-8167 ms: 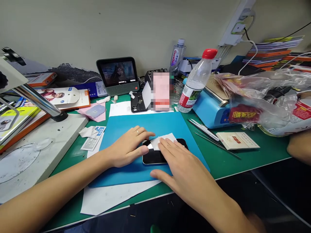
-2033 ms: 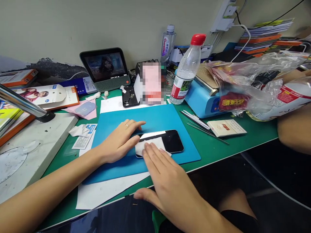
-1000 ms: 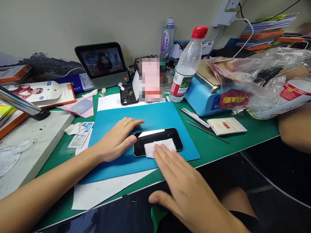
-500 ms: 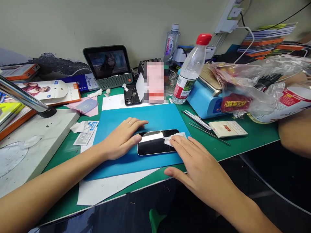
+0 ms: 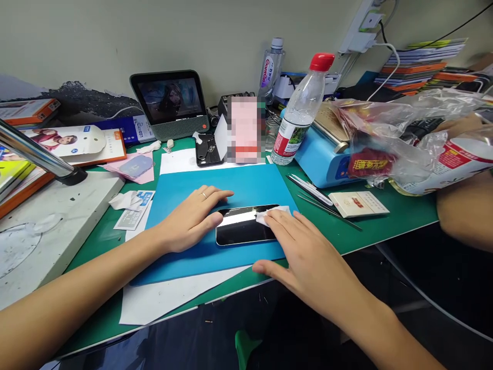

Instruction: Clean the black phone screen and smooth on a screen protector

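A smartphone [image 5: 246, 234] with a dark glossy screen lies flat on a blue mat [image 5: 181, 267], reflecting a bright white strip. My left hand [image 5: 192, 218], with a ring on one finger, rests on the mat at the phone's left end. Its fingers are stretched out and hold nothing; the thumb tip meets the phone's edge. Under the fingertips of my right hand [image 5: 304, 246] a white tissue [image 5: 262, 218] is pressed against the right part of the screen. The right thumb sticks out apart, near the mat's front edge. The phone's right end is hidden by this hand.
Behind the mat stand a smart display [image 5: 171, 103] and a red-capped bottle [image 5: 295, 123]. To the right lie tweezers [image 5: 329, 210], a cigarette pack [image 5: 358, 204] and a blue device [image 5: 323, 159]. A metal post [image 5: 42, 149] rises at left. Another person's arm [image 5: 466, 210] is at far right.
My right hand has slid slightly left over the screen, carrying the tissue with it. My left hand and the phone stay in place; the whole view has shifted a little.
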{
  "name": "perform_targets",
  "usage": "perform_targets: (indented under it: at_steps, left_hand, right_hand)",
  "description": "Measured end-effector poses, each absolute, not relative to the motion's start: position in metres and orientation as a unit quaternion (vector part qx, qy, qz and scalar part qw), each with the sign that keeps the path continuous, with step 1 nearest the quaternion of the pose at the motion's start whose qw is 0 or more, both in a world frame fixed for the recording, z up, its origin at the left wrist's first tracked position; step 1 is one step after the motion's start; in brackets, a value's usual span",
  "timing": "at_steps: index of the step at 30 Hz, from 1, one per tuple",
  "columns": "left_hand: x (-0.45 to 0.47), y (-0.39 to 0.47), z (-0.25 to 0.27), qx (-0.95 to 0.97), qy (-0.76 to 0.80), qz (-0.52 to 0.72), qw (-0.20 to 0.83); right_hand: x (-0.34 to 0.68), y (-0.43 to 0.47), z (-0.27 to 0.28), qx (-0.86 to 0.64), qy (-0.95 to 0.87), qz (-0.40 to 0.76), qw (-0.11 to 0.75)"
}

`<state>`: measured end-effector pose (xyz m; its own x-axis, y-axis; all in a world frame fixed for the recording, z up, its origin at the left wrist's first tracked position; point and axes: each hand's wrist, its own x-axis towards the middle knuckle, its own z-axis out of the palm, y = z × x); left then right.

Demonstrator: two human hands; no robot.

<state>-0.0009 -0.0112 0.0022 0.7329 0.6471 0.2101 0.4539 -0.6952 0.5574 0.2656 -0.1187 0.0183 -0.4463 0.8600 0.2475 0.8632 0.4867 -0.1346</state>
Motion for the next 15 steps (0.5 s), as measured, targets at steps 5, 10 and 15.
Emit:
perform_targets:
  at_steps: [5,10,15]
  left_hand:
    - [-0.001,-0.011,0.002,0.9,0.3,0.202,0.244]
    - [-0.001,-0.01,0.003,0.899,0.307,0.194,0.245]
    - [-0.001,-0.011,0.003,0.899,0.3,0.212,0.24]
  right_hand:
    - [0.265,-0.12,0.023,-0.5,-0.855,-0.014,0.138]
    - [0.271,-0.138,0.019,-0.499,-0.854,-0.017,0.144]
    - [0.263,-0.121,0.013,-0.508,-0.85,-0.012,0.136]
